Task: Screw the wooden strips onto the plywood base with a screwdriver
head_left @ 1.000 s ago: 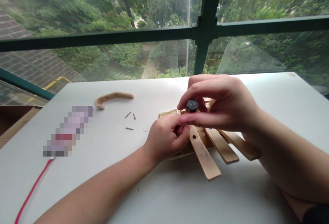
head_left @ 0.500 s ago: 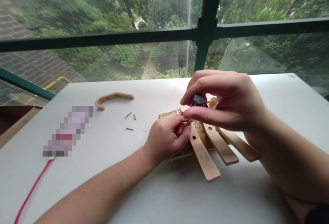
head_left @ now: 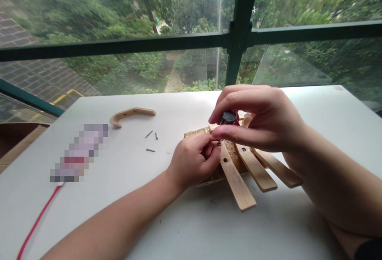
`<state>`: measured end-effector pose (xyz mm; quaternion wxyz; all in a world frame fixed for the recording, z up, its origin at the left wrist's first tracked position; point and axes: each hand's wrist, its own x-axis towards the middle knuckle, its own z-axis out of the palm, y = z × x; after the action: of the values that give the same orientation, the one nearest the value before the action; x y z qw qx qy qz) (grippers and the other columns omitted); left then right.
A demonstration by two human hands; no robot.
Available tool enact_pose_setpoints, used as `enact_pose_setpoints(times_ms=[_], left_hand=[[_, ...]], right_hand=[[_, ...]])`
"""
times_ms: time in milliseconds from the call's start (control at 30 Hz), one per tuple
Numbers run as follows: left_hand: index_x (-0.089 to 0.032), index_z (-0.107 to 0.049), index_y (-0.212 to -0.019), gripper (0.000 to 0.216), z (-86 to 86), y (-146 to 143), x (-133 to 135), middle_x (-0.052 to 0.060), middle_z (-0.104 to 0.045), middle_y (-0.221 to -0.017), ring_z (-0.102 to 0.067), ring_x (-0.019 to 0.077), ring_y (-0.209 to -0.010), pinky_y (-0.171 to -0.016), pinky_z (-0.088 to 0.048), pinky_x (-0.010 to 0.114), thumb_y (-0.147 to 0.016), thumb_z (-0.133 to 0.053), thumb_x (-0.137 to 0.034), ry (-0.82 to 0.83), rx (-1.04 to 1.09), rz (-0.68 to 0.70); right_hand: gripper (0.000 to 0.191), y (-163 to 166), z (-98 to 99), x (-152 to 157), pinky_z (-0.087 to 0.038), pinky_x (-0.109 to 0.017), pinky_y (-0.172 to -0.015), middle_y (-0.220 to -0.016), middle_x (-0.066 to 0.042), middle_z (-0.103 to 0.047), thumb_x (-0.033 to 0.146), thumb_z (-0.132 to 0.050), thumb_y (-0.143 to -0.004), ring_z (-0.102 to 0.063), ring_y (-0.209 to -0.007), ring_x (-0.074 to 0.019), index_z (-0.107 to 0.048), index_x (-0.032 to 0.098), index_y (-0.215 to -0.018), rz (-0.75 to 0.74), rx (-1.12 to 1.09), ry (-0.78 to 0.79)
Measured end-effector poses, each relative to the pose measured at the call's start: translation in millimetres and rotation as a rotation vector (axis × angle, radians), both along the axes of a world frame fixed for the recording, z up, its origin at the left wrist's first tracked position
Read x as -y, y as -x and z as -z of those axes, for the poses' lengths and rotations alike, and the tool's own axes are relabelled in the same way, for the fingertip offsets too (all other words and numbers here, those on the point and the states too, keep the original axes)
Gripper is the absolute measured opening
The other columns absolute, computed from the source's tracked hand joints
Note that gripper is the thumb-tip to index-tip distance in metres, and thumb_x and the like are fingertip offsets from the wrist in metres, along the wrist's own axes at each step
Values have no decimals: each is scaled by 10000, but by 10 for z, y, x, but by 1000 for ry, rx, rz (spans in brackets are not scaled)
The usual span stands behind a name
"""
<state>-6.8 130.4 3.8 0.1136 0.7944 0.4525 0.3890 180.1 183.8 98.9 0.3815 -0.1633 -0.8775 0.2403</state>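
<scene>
My right hand (head_left: pixel 259 121) is closed around a small black-handled screwdriver (head_left: pixel 228 117), held upright over a wooden rack (head_left: pixel 238 164) made of several flat slats with screw holes. My left hand (head_left: pixel 193 160) is pinched at the tool's tip, fingers curled against the nearest slat; whatever it pinches is too small to see. The slats fan out toward me over a tan backing piece on the white table (head_left: pixel 191 220).
A curved wooden hook (head_left: pixel 131 114) lies at the back left. Three loose screws (head_left: pixel 151 138) sit between it and my left hand. A blurred-out object (head_left: pixel 79 152) with a red cord (head_left: pixel 37 220) lies on the left. Window glass and a green frame (head_left: pixel 238 33) stand behind the table.
My right hand rose slightly with the screwdriver, then settled back over the slats. The left hand stays pinched in the same spot.
</scene>
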Motion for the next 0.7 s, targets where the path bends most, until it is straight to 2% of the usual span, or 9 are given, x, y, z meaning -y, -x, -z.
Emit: enact_pose_setpoints(times_ms=[333, 700], left_hand=[[-191, -395, -618, 290, 13, -13, -4, -55, -409, -548, -367, 88, -523, -519, -312, 250, -819, -602, -222, -21, -2, -5], [-190, -400, -609, 296, 19, -14, -9, -50, -416, -545, -382, 92, -524, -521, -315, 256, -836, -588, -229, -44, -15, -18]], right_hand=[[171, -3, 0, -4, -476, -268, -654, -800, -34, -630, 321, -696, -847, -558, -700, -119, -686, 151, -844, -5, 33, 2], [177, 16, 7, 2, -478, -264, -650, -804, -36, -646, 330, -688, -850, -565, -698, -119, -680, 153, -850, 1, 39, 12]])
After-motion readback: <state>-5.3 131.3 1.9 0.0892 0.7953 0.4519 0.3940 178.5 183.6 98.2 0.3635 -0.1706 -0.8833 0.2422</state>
